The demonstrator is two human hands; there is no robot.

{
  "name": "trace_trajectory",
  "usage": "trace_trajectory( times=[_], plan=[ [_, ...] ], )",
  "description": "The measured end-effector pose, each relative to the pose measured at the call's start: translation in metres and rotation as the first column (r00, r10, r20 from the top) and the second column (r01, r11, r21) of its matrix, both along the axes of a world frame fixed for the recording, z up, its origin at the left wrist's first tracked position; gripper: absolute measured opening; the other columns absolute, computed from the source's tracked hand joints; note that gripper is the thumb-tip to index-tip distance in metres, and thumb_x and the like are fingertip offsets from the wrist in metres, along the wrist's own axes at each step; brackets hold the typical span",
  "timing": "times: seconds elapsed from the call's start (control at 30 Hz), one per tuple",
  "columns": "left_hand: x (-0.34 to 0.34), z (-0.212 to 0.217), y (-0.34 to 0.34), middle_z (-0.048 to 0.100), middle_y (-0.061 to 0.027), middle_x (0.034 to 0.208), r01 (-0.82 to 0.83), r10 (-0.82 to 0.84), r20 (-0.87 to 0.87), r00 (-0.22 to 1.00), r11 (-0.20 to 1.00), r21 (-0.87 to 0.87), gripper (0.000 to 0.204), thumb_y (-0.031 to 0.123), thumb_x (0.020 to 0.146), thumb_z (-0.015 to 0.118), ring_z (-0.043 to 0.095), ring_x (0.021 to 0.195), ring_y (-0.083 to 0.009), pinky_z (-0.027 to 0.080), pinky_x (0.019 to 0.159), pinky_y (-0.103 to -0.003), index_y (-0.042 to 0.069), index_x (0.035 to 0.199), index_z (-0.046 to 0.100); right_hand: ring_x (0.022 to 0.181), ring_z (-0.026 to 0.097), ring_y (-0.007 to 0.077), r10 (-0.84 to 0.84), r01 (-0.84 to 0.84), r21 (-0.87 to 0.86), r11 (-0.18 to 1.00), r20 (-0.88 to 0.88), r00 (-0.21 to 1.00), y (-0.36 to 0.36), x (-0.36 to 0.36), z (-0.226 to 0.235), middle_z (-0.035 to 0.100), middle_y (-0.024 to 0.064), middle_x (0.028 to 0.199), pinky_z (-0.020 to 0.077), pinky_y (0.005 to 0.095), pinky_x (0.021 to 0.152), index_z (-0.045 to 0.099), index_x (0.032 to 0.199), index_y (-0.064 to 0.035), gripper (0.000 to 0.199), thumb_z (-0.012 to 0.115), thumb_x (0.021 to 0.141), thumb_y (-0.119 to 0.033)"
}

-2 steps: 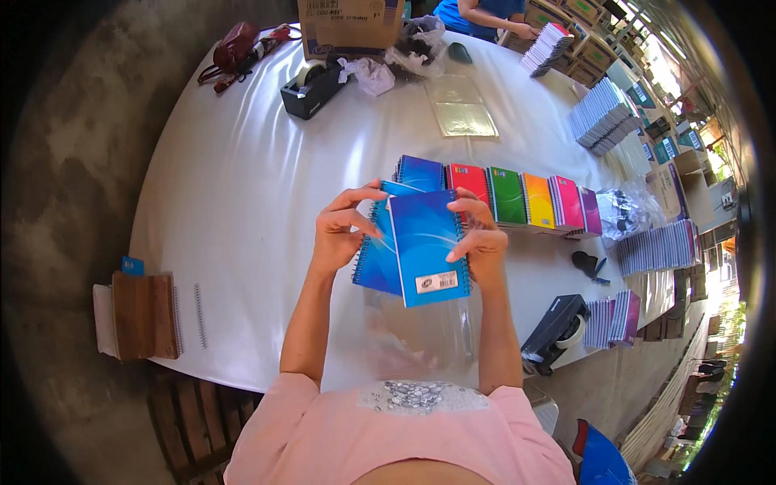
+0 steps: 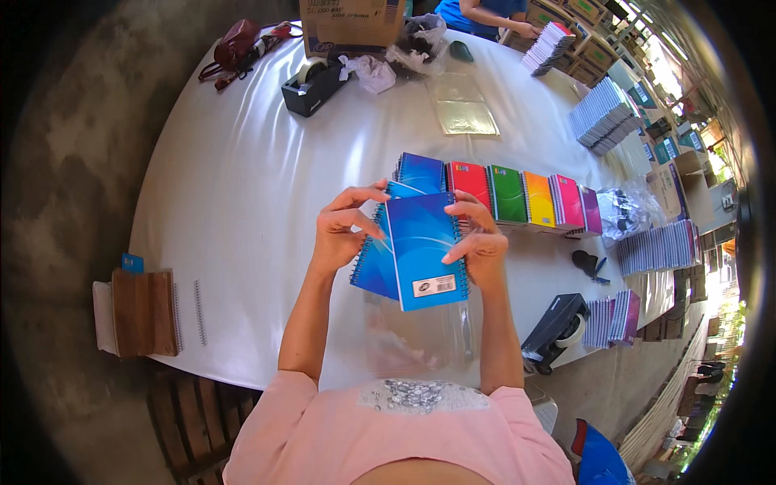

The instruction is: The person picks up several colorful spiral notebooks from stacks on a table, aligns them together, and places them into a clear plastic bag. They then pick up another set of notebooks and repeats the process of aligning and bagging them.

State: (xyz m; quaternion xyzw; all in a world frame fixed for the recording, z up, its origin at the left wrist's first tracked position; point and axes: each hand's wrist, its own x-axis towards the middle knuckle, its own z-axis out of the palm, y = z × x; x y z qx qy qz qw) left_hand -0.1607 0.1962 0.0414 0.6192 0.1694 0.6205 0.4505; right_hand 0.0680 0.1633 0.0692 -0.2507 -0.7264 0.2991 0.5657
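Note:
My left hand [image 2: 339,230] and my right hand [image 2: 478,242] together hold a small stack of blue spiral notebooks [image 2: 416,250] above the white table [image 2: 242,178]. The front notebook faces me, a white label at its lower edge, and two more fan out behind it to the left. Just beyond my hands lies a row of spiral notebooks [image 2: 517,194] in blue, red, green, yellow, pink and purple. A clear plastic bag [image 2: 412,335] lies on the table under my forearms.
A black tape dispenser [image 2: 311,85] and a cardboard box [image 2: 352,24] stand at the far side. Another dispenser [image 2: 554,323] is at my right. Notebook stacks [image 2: 602,113] line the right edge. A brown notebook [image 2: 141,311] sits at the left. Another person's arm [image 2: 489,16] reaches in.

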Motion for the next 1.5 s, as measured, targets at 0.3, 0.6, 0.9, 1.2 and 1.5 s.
trace_trajectory(
  times=[0.3, 0.6, 0.9, 1.2, 1.5],
  plan=[
    [0.01, 0.01, -0.007, 0.058, -0.0098, 0.11, -0.107, 0.105, 0.023, 0.994, 0.991, 0.084, 0.025, -0.012, 0.056, 0.075, 0.05, 0.118, -0.0322, 0.04, 0.101, -0.041, 0.008, 0.068, 0.066, 0.123, 0.04, 0.0297, -0.181, 0.178, 0.071, 0.981, 0.032, 0.983, -0.021, 0.004, 0.013, 0.057, 0.0064, 0.114, 0.0384, 0.0375, 0.097, 0.071, 0.066, -0.0181, 0.017, 0.074, 0.062, -0.002],
    [-0.003, -0.011, -0.023, 0.062, -0.0064, 0.104, -0.05, 0.067, 0.007, 0.998, 0.808, -0.588, 0.042, 0.008, 0.082, 0.063, 0.057, 0.096, -0.0149, 0.044, 0.089, -0.029, 0.003, 0.121, 0.05, 0.093, 0.057, 0.0181, -0.088, 0.023, -0.274, 0.961, -0.228, 0.97, -0.049, 0.046, 0.006, 0.061, 0.0074, 0.1, 0.0456, 0.0313, 0.085, 0.06, 0.109, -0.0015, 0.041, 0.075, 0.073, -0.015],
    [0.025, -0.038, -0.089, 0.048, -0.0108, 0.127, 0.226, -0.05, 0.235, 0.971, 0.522, -0.822, 0.07, 0.02, 0.079, 0.07, 0.05, 0.113, -0.0224, 0.047, 0.091, -0.036, 0.007, 0.135, 0.031, 0.087, 0.06, 0.0163, -0.076, 0.361, -0.685, 0.633, 0.409, 0.909, -0.045, -0.011, -0.021, 0.065, 0.0095, 0.094, 0.0475, 0.0312, 0.078, 0.053, 0.122, -0.0036, 0.062, 0.079, 0.068, -0.02],
    [0.019, -0.032, -0.077, 0.05, -0.0138, 0.124, 0.236, -0.068, 0.228, 0.971, 0.414, -0.879, 0.072, 0.018, 0.077, 0.072, 0.049, 0.114, -0.0238, 0.047, 0.091, -0.039, 0.006, 0.135, 0.031, 0.115, 0.051, 0.031, -0.326, 0.536, 0.06, 0.842, 0.848, 0.418, 0.032, 0.081, -0.057, 0.054, 0.0163, 0.124, 0.0395, 0.0392, 0.097, 0.057, 0.121, -0.0142, 0.047, 0.068, 0.075, -0.016],
    [0.032, -0.037, -0.079, 0.047, -0.0105, 0.129, 0.216, -0.128, 0.181, 0.975, 0.374, -0.902, 0.071, 0.032, 0.084, 0.064, 0.048, 0.116, -0.0204, 0.045, 0.089, -0.038, 0.008, 0.139, 0.026, 0.1, 0.06, 0.0324, -0.112, 0.486, -0.268, 0.832, 0.776, 0.62, 0.046, 0.103, -0.038, 0.06, 0.0186, 0.108, 0.047, 0.0378, 0.085, 0.061, 0.114, -0.011, 0.032, 0.062, 0.082, -0.014]
  ],
)
